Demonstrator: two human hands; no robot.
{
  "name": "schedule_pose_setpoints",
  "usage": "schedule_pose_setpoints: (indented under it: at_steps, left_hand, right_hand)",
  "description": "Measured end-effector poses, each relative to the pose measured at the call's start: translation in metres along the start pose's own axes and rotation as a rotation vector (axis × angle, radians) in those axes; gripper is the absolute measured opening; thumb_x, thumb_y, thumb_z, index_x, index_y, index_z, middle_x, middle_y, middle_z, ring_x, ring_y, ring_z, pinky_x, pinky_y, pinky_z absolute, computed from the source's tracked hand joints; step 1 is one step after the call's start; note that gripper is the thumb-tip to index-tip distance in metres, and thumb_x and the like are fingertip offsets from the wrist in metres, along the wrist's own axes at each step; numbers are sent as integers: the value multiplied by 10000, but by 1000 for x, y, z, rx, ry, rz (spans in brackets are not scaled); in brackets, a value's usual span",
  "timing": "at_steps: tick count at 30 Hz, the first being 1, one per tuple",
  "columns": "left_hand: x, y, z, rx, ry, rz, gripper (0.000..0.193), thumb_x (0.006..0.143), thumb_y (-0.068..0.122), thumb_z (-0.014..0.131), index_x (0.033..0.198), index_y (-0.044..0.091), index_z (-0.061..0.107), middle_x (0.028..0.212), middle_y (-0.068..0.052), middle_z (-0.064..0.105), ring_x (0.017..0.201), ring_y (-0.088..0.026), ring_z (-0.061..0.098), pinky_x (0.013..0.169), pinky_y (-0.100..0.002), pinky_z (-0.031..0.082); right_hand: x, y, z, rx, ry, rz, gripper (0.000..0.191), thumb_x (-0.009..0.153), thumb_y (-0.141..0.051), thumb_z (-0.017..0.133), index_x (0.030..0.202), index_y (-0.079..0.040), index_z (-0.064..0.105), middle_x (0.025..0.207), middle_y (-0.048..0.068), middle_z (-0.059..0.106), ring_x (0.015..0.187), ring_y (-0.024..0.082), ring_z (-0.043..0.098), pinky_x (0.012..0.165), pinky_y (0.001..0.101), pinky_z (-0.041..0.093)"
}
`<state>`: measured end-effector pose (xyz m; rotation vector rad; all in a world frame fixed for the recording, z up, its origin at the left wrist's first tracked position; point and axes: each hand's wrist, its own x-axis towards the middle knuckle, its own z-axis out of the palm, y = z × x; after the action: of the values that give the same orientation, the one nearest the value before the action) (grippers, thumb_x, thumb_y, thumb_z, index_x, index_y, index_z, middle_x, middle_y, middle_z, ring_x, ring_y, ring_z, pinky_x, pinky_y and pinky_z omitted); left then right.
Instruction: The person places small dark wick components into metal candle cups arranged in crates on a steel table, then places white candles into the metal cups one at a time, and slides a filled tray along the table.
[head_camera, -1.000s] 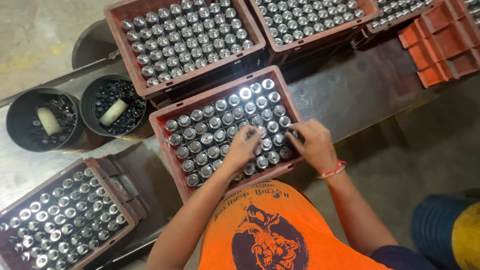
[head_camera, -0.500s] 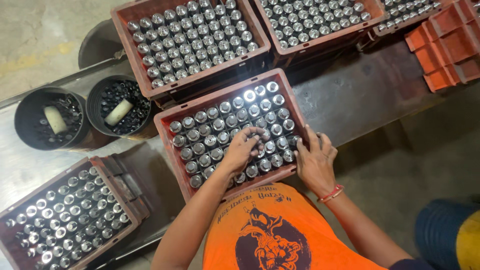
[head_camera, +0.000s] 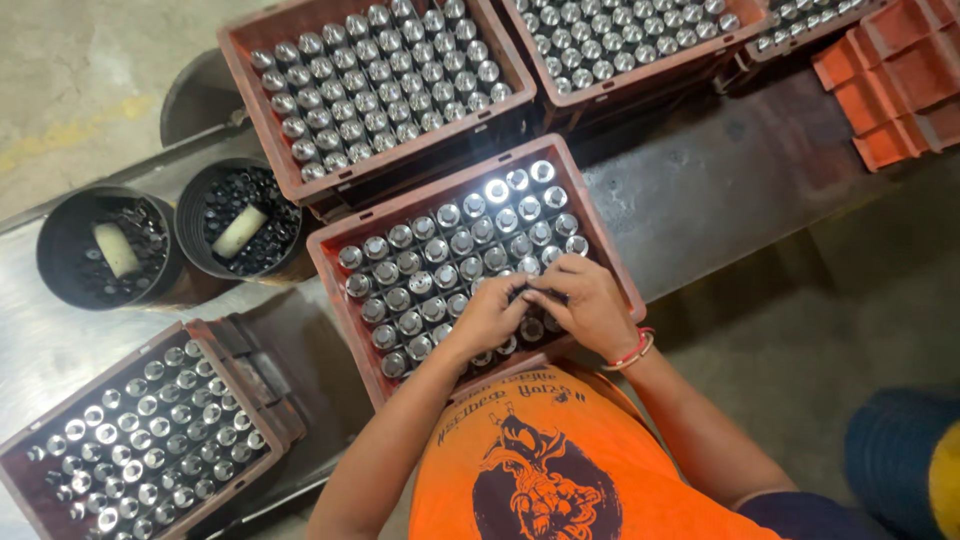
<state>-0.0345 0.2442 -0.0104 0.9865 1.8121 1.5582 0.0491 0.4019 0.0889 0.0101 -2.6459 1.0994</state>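
left hand (head_camera: 492, 315) and right hand (head_camera: 590, 303) meet fingertip to fingertip, pinched on a metal cylinder (head_camera: 520, 292) in the crate (head_camera: 345, 310) beneath | likely rigid, smooth, slick | grip its top rim

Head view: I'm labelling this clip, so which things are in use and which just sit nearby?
In use: left hand, right hand, middle crate, its shiny cylinders.
Nearby: other full crates, two black buckets, empty orange crates.
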Motion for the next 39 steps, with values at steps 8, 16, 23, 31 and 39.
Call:
schedule_pose_setpoints:
  at_steps: [8, 16, 23, 31, 39]
  left_hand:
    - [9, -16, -3, -440, 174, -347, 174, 1050, 115, 559, 1170, 56, 670, 877, 4, 645, 726, -55, 565, 604, -193, 477]
    - [8, -34, -14, -728, 212, -405, 128, 1002, 75, 635, 1125, 38, 633, 895, -4, 613, 750, -52, 577, 578, -160, 443]
    - [10, -39, -11, -855, 230, -446, 96, 988, 44, 603, 1077, 11, 595, 907, -55, 621, 733, -78, 591, 524, -174, 400]
    - [9, -36, -9, -712, 203, -457, 94, 996, 81, 648, 1074, 47, 610, 880, -49, 634, 719, -70, 587, 563, -177, 435]
    - [2, -33, -4, -574, 20, -358, 101, 1013, 134, 655, 1072, 72, 602, 833, 0, 622, 692, -37, 559, 582, -177, 443]
  right_hand:
    - [-17, 19, -14, 50, -49, 11, 157, 841, -126, 796, 959, -39, 739, 882, 99, 722, 764, 245, 722, 654, 340, 555]
    - [-49, 14, 3, -411, -216, -52, 89, 800, -152, 722, 827, -69, 736, 798, 78, 642, 810, 288, 641, 666, 420, 523]
    - [-44, 37, 0, -272, -375, -78, 33, 794, -85, 692, 811, -64, 712, 821, 81, 636, 850, 307, 641, 748, 434, 530]
    - [-15, 22, 1, -309, -408, 206, 273, 712, -230, 852, 788, -30, 682, 807, 133, 678, 803, 358, 663, 705, 469, 512]
    - [3, 1, 6, -63, -74, 0, 312, 790, -162, 843, 1047, -28, 728, 971, 137, 738, 864, 325, 717, 741, 389, 560]
